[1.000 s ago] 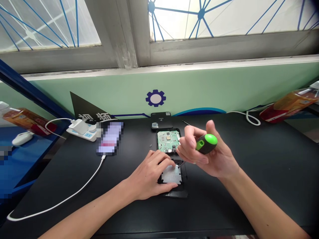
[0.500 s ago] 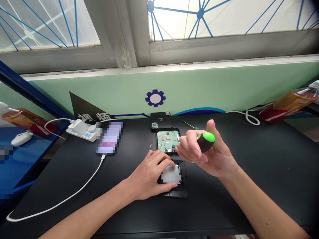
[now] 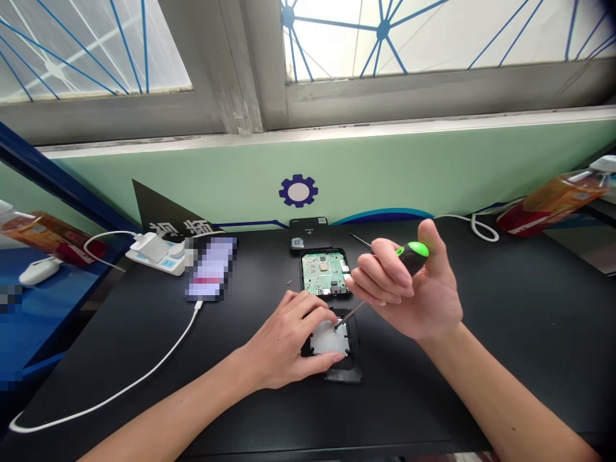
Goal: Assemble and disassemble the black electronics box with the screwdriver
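Observation:
My right hand (image 3: 407, 289) is closed around a screwdriver (image 3: 412, 256) with a black and green handle, its thumb raised along the end. The slanted shaft reaches down to a silver metal plate (image 3: 329, 342), with the tip at its upper part near my left fingers. That plate lies in a black plastic casing half (image 3: 344, 364) on the table. My left hand (image 3: 296, 340) grips the casing between forefinger at the far side and thumb at the near side, covering its left part. Just beyond lies another black casing (image 3: 302, 263) holding a green circuit board (image 3: 325, 271).
Behind stands a black box-shaped cover (image 3: 310, 234) with labels. A second screwdriver (image 3: 360, 240) lies partly hidden behind my right hand. Small screws (image 3: 289, 282) rest left of the board. A charging phone (image 3: 212, 266), white cable (image 3: 158, 372) and power strip (image 3: 161, 256) occupy the left.
My right hand has moved slightly right with the screwdriver, tilting it more, and the tip has shifted left over the plate. My left hand stays on the casing half.

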A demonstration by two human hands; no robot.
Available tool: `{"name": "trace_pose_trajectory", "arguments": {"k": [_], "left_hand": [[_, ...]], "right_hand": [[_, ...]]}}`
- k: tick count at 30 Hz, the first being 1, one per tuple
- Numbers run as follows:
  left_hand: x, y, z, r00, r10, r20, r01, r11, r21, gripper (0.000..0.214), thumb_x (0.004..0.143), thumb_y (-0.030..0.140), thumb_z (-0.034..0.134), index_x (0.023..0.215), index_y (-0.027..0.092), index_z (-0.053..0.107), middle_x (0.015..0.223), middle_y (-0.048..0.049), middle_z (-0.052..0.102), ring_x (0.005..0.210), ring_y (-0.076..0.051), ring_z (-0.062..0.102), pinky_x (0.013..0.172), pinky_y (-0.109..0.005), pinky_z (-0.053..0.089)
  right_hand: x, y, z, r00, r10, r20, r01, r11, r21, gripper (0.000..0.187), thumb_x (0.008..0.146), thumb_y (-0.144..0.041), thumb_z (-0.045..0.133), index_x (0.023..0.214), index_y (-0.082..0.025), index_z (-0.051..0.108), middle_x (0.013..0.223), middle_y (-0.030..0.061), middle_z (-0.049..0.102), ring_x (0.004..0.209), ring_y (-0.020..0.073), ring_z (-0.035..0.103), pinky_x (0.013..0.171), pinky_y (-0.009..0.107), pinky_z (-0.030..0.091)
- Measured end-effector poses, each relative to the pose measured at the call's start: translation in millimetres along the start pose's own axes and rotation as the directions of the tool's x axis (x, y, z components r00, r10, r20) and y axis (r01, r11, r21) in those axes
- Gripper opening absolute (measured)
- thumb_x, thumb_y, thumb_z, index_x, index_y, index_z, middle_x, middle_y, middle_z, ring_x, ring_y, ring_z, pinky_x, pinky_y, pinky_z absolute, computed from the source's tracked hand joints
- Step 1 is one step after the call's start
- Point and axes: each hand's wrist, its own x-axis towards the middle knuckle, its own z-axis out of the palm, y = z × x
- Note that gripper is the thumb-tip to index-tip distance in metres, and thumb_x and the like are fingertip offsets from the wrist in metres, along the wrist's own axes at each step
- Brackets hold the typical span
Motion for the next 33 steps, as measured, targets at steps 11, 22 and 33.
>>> {"name": "trace_pose_trajectory", "arguments": {"k": [11, 22, 33], "left_hand": [[1.6, -1.9, 0.3, 0.99, 0.099, -0.104, -0.089, 0.991, 0.098, 0.01, 0.12, 0.022, 0.062, 0.113, 0.02, 0.069, 0.114, -0.0055, 0.077, 0.103, -0.021, 0.068, 0.093, -0.039, 0.044], [3.0, -11.1, -7.7, 0.947, 0.177, -0.267, -0.118, 0.968, 0.224, 0.02, 0.121, 0.013, 0.051, 0.113, 0.019, 0.067, 0.103, -0.0057, 0.081, 0.091, -0.021, 0.069, 0.088, -0.04, 0.045], [0.0, -32.8, -14.7, 0.843, -0.038, -0.537, 0.229, 0.928, 0.293, 0.022, 0.117, 0.023, 0.07, 0.132, 0.028, 0.084, 0.101, -0.0019, 0.082, 0.084, -0.018, 0.068, 0.077, -0.037, 0.042]], "right_hand": [[-0.6, -2.7, 2.7, 0.991, 0.016, -0.133, 0.005, 0.988, 0.156, 0.077, 0.113, -0.075, 0.059, 0.061, -0.023, 0.033, 0.051, -0.0073, 0.025, 0.047, 0.0126, 0.021, 0.053, 0.031, 0.027], [-0.6, -3.0, -3.0, 0.967, -0.066, -0.245, 0.132, 0.955, 0.266, 0.077, 0.112, -0.067, 0.068, 0.062, -0.023, 0.029, 0.049, -0.0074, 0.029, 0.047, 0.012, 0.019, 0.052, 0.031, 0.028], [-0.4, 0.4, 3.2, 0.981, -0.013, -0.193, 0.059, 0.971, 0.233, 0.076, 0.112, -0.069, 0.065, 0.059, -0.023, 0.035, 0.047, -0.0079, 0.023, 0.045, 0.0115, 0.019, 0.05, 0.03, 0.028]]}}
